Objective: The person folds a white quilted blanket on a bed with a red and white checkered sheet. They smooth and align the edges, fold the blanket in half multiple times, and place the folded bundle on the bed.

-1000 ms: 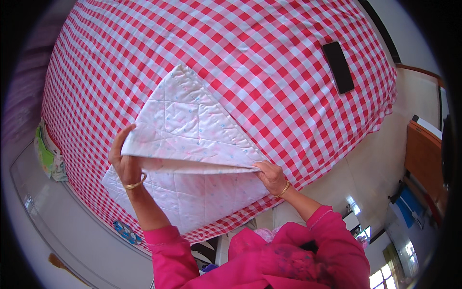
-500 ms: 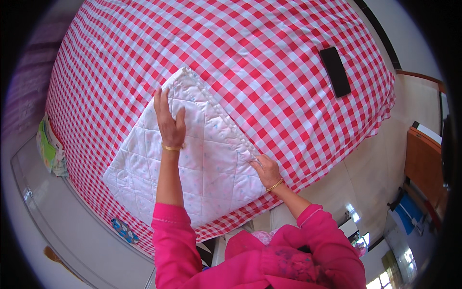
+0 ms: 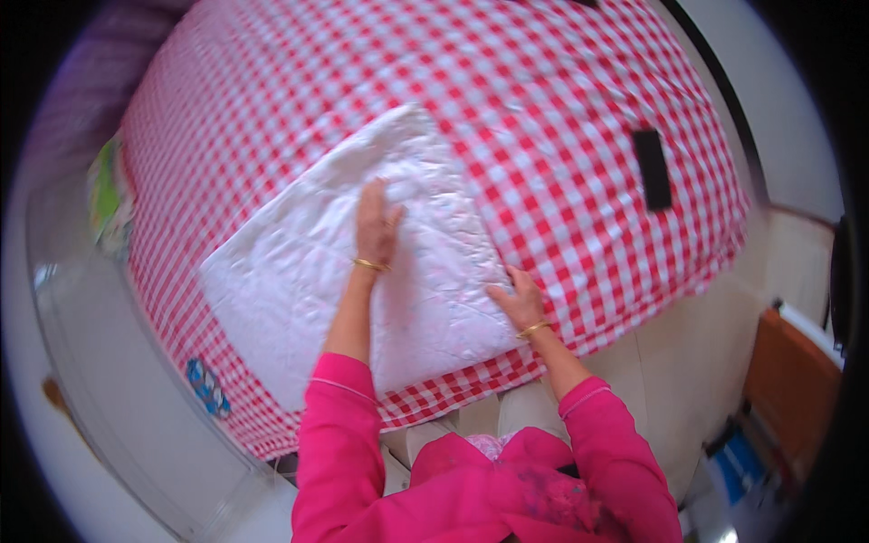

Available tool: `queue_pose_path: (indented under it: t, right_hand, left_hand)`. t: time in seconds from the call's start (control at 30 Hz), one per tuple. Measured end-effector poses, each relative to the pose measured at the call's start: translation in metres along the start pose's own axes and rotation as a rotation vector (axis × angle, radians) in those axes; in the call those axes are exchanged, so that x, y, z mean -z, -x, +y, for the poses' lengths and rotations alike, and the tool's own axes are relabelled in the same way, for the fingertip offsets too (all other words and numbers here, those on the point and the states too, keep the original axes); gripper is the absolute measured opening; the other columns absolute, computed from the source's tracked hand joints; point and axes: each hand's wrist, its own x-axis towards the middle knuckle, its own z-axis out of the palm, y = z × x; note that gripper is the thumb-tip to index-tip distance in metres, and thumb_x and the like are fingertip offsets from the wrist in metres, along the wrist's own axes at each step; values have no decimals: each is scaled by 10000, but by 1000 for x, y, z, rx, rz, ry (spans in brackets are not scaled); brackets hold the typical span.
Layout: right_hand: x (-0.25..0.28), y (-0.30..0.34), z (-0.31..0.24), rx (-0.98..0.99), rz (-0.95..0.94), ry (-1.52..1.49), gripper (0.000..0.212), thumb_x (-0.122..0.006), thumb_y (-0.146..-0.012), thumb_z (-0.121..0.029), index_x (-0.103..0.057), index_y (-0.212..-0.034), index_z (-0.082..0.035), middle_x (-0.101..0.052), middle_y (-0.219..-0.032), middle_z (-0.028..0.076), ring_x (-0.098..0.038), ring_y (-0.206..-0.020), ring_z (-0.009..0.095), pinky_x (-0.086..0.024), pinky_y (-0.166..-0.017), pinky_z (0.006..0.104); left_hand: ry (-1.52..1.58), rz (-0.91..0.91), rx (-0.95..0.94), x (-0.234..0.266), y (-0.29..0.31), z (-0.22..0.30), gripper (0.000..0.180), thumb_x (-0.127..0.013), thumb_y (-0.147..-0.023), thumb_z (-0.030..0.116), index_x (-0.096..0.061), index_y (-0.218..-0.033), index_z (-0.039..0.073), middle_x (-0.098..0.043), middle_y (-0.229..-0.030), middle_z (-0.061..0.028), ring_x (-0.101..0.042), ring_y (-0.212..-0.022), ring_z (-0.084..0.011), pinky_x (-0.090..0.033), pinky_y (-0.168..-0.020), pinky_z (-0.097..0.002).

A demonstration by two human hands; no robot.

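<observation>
A white quilted pad [image 3: 299,290] with faint pastel spots lies folded on a red-and-white checked bedcover [image 3: 579,118], one corner pointing away from me. My left hand [image 3: 376,226] rests flat on the pad's upper middle, open, with its fingers stretched out. At the pad's right edge is my right hand [image 3: 520,300], thumb on the fabric and fingers along the border. Its thumb and fingers look spread, and some fingertips are blurred or hidden. A thin gold bangle circles each wrist.
A black phone [image 3: 653,170] lies on the bedcover at the right. A blue patterned item [image 3: 208,387] sits by the bed's left edge, and a green-and-white bundle [image 3: 110,195] farther up. Brown furniture [image 3: 789,376] stands beyond the floor at right.
My left hand has moved right and slightly nearer, onto the pad's middle. The right hand has shifted up along the edge and its grip looks looser. The pad's far corner lies farther right.
</observation>
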Motion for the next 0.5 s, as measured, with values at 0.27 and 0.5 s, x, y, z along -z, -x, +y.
queue_pose_path:
  t: [0.27,0.5]
  right_hand:
    - [16,-23,-10,-340,-558,-686,436,-714,-685,-152,-567,-1061,14,-609,-909,66,-570,-800,131,-472,-719,274]
    - [37,25,-109,-219,-526,-726,478,-620,-665,-80,-486,-1113,19,-573,-963,46,-541,-820,108,-447,-720,257]
  left_hand:
    - [937,597,623,72,201,-6,528,-479,-823,-13,-309,-1322,12,-352,-1347,-124,-342,-1245,-260,-289,-1024,-373]
    - [1594,751,434,89,194,-37,678,-512,-806,9,-159,-1383,60,-207,-1413,-106,-297,-1259,-255,-271,-1024,-360]
